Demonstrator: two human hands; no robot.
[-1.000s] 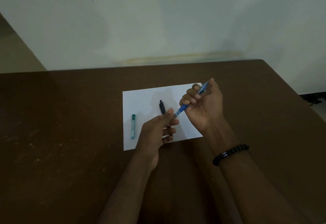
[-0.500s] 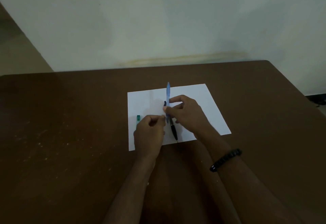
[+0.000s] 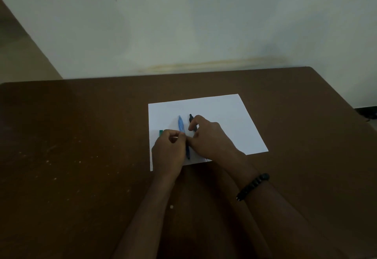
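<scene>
On the white sheet of paper that lies on the brown counter, the left hand and the right hand, both with curled fingers, pinch from two sides the middle of the slim blue plastic pen, which points away from the person, just beside a black pen partly hidden under the right hand.

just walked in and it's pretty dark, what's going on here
A person works at a brown table over a white sheet of paper. The left hand pinches a blue pen at its middle, its far end pointing away. The right hand is curled right beside it, over a black pen; which of the two it grips is unclear. A small green case peeks out behind the left hand.
</scene>
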